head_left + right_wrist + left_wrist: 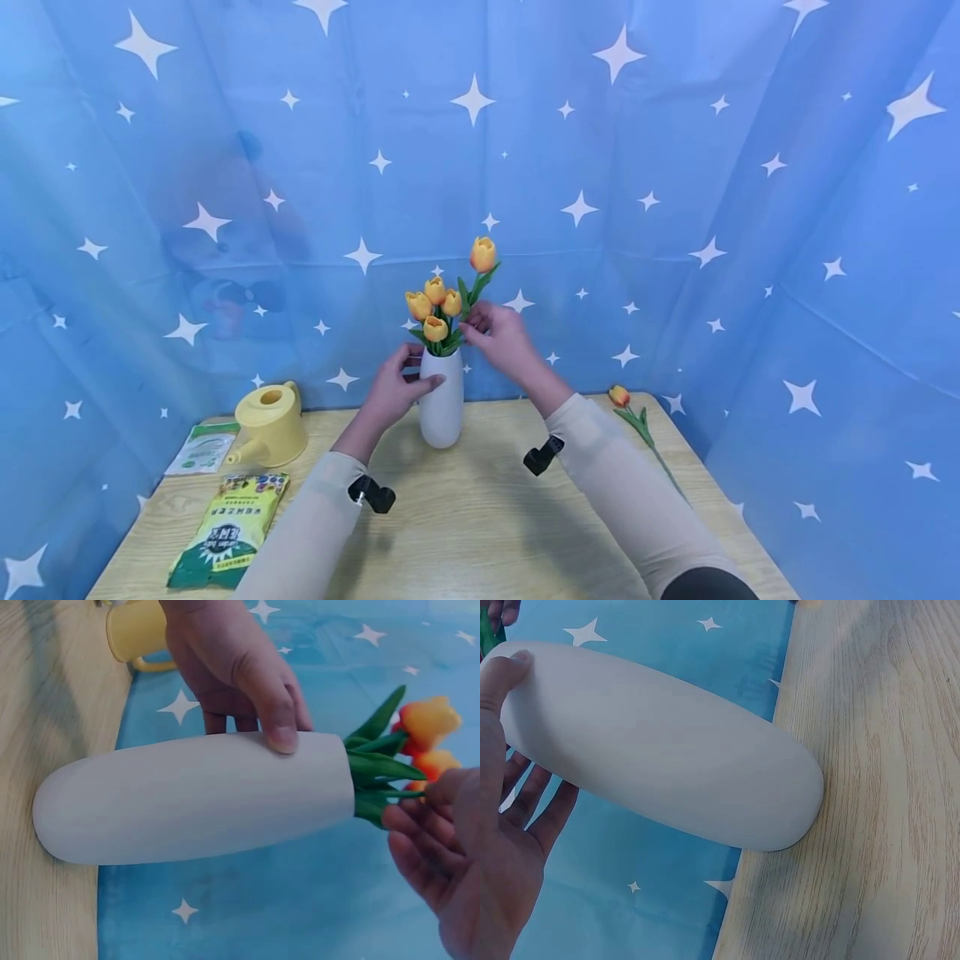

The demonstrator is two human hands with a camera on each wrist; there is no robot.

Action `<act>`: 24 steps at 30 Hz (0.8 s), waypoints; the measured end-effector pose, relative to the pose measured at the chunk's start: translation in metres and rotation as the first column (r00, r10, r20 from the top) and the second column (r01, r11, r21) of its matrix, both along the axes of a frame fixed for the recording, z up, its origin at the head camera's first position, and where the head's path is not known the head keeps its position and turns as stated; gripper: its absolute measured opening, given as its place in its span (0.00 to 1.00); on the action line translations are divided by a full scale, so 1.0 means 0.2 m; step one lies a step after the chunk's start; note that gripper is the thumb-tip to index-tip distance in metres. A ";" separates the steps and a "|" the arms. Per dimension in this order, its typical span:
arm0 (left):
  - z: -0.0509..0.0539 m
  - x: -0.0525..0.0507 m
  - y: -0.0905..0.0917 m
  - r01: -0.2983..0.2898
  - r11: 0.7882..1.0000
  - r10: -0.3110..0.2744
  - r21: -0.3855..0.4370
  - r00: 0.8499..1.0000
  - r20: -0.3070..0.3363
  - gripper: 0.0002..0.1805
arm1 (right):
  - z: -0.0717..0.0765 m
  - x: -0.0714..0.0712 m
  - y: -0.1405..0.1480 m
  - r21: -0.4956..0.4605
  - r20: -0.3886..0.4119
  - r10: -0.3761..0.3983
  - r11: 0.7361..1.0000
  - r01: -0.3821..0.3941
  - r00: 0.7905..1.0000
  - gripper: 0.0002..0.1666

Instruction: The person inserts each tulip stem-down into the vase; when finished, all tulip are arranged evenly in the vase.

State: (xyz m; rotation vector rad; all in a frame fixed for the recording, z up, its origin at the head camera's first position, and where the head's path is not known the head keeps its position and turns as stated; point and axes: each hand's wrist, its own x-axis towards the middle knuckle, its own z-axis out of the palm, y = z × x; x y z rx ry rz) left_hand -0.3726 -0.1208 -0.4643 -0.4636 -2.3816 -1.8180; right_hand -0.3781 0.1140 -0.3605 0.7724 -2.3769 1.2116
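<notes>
A white vase [441,404] stands upright on the table with several yellow-orange tulips [435,328] in its mouth. My left hand [396,385] grips the vase near its top, the thumb across the front and the other fingers round the far side, as the left wrist view also shows. Just above the rim, my right hand [504,335] pinches the green stem of one more tulip [483,255], whose bloom rises higher than the others. In the right wrist view the fingertips [409,817] are close to the leaves at the vase's mouth; the stem's lower end cannot be made out.
At the left stand a yellow watering can [272,429], a green and white packet [204,450] and a yellow-green bag [228,533]. A single tulip [636,421] lies at the table's right edge. A blue star-patterned curtain [675,250] hangs behind the table [450,533].
</notes>
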 end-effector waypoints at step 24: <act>-0.01 -0.01 0.00 0.004 1.000 -0.004 0.008 1.000 -0.026 0.30 | -0.06 0.01 0.01 -0.057 0.249 0.034 0.998 -0.020 0.968 0.09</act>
